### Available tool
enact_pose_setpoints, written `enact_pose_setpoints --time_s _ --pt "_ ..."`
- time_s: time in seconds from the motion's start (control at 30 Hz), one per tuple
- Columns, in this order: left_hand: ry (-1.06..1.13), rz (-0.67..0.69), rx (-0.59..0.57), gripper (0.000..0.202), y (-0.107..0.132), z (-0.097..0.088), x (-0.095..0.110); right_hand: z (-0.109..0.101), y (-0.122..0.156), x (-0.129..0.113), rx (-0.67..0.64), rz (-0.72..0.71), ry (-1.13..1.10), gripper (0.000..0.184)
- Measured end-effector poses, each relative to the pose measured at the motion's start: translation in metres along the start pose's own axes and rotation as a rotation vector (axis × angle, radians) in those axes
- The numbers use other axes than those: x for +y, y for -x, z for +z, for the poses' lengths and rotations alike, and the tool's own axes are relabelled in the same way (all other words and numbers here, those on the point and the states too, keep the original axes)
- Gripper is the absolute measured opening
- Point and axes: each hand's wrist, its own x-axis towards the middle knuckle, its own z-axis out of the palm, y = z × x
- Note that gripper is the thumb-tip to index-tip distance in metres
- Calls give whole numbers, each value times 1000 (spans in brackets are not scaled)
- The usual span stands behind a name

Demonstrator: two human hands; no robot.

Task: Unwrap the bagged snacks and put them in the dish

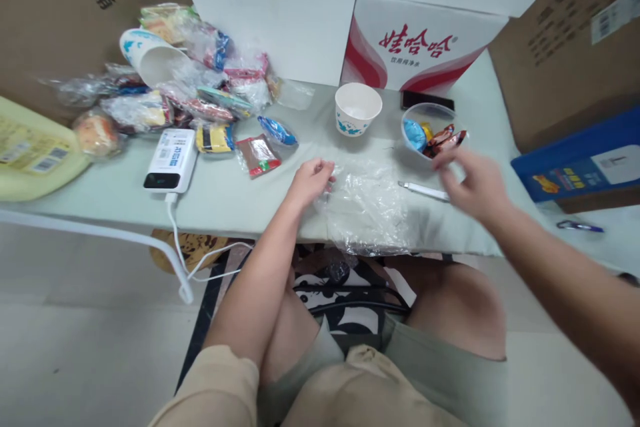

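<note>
My left hand point(311, 183) rests at the left edge of a crumpled clear plastic bag point(367, 207), its fingers curled together on the bag's edge. The bag lies flat at the front of the table. At the right, my right hand point(470, 180) is over the near rim of a clear plastic bowl point(415, 113); motion blurs its fingers, and whether they hold anything is unclear. Inside the bowl are wrapped candies point(443, 140) in blue, yellow and brown. Below it lies a white-handled tool point(424, 191), partly behind my right hand. A paper cup point(358, 110) stands upright behind the bag.
Several wrapped snacks point(215, 103) pile up at the left around a tipped paper cup point(150, 57). A white power bank point(171, 160) has a cable point(175, 220) hanging off the front edge. Cardboard boxes point(425, 40) line the back. A dark phone point(427, 101) lies behind the bowl.
</note>
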Motion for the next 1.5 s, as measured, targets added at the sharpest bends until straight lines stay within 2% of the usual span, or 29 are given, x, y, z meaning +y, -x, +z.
enact_pose_setpoints --time_s 0.1,0.17,0.2,0.23,0.27,0.37,0.4,0.47,0.53,0.57,0.6,0.63,0.7,0.73,0.77,0.83,0.93,1.0,1.07,1.1,1.17,1.23,1.27,1.3,1.4,1.43,1.5 --pt "77 -44 -110 24 7 -1 6 35 45 -31 -296 -237 -155 34" --pt "87 -45 -197 27 10 -3 8 57 60 -37 -418 -241 -137 51" --pt "89 -43 -202 32 10 -5 8 65 64 -37 -457 -225 -117 59" --pt "89 -41 -160 33 9 -8 7 72 67 -36 -481 -206 -99 64" --pt "89 -40 -70 29 7 -12 6 76 69 -34 -493 -194 -90 67" --pt "113 -43 321 6 -4 -26 3 83 73 -29 -453 -180 -104 68" --pt "134 -34 427 4 -7 -31 3 84 74 -28 -427 -175 -118 68" --pt "146 82 570 5 -8 -39 1 84 75 -29 -385 -160 -152 68" --pt "57 283 639 9 -1 -42 1 84 74 -30 -366 -140 -181 65" --pt "-26 376 602 12 6 -42 2 83 74 -31 -360 -128 -192 62" --pt "-124 439 501 15 14 -41 2 82 74 -31 -352 -114 -202 59" --pt "-239 462 317 18 22 -39 3 80 74 -32 -339 -100 -212 55" --pt "-467 416 -124 24 39 -35 5 77 73 -31 -292 -64 -232 48" --pt "-553 382 -283 29 45 -32 5 76 73 -31 -260 -45 -238 45" --pt "-632 349 -401 34 50 -30 5 75 72 -30 -220 -22 -237 41" --pt "-765 309 -512 47 56 -25 4 72 70 -28 -101 56 -213 36" --pt "-908 278 -534 60 58 -21 2 69 68 -24 115 150 -220 33" --pt "-942 298 -444 46 58 -21 1 67 68 -22 134 87 -307 33" --pt "-896 358 -297 22 58 -21 2 66 70 -22 50 -23 -392 33" --pt "-837 379 -222 16 58 -22 2 66 71 -23 -3 -65 -415 35" --pt "-661 369 -83 17 58 -22 4 66 73 -26 -106 -129 -428 49" --pt "-478 314 39 20 60 -22 7 68 75 -30 -192 -197 -419 72" --pt "-411 293 88 21 61 -23 8 69 75 -32 -216 -223 -405 75" --pt "-368 282 121 22 62 -25 9 71 75 -34 -216 -235 -390 67" --pt "-383 285 125 23 65 -31 11 72 74 -37 -100 -170 -405 20" --pt "-428 282 90 23 66 -34 10 71 73 -38 -65 -128 -441 15" --pt "-548 247 -53 24 68 -38 9 68 72 -38 -84 -76 -524 17"
